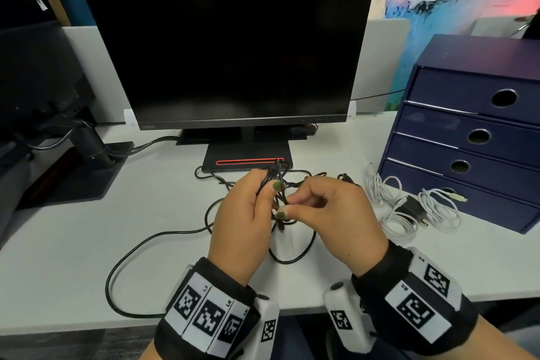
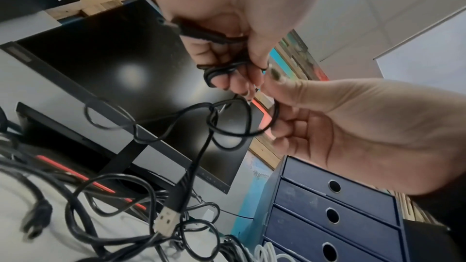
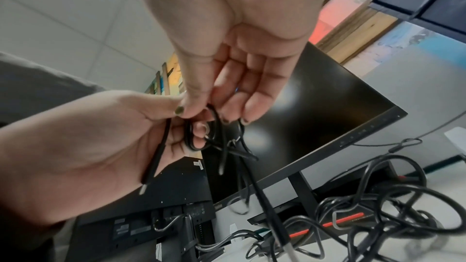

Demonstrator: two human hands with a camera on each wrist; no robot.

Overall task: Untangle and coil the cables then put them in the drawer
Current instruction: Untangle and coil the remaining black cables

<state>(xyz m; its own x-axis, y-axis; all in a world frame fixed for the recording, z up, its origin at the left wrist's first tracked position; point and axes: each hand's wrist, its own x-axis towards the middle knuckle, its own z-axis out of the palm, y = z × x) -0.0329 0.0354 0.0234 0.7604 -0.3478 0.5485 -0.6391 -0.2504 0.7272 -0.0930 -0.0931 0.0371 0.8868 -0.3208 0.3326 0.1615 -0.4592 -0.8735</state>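
While my left hand (image 1: 242,213) grips a bunch of black cable (image 1: 274,181) in curled fingers, with a plug end lying across its palm, my right hand (image 1: 330,213) pinches a loop of the same tangle between thumb and forefinger, its other fingers loosely bent. Both hands are raised above the desk (image 1: 87,242), close together in front of the monitor (image 1: 225,44). From the knot, black strands hang down; one ends in a USB plug (image 2: 166,220) dangling over more black loops on the desk. A long black strand (image 1: 131,257) curves across the desk toward its near edge on my left. To my right, coiled white cables (image 1: 409,213) and a black charger (image 1: 412,206) lie on the desk, just beside the blue drawer unit (image 1: 473,131). I see four drawers in the unit, all closed, each with a round finger hole. A second monitor (image 1: 35,76) on an arm stands at far left.
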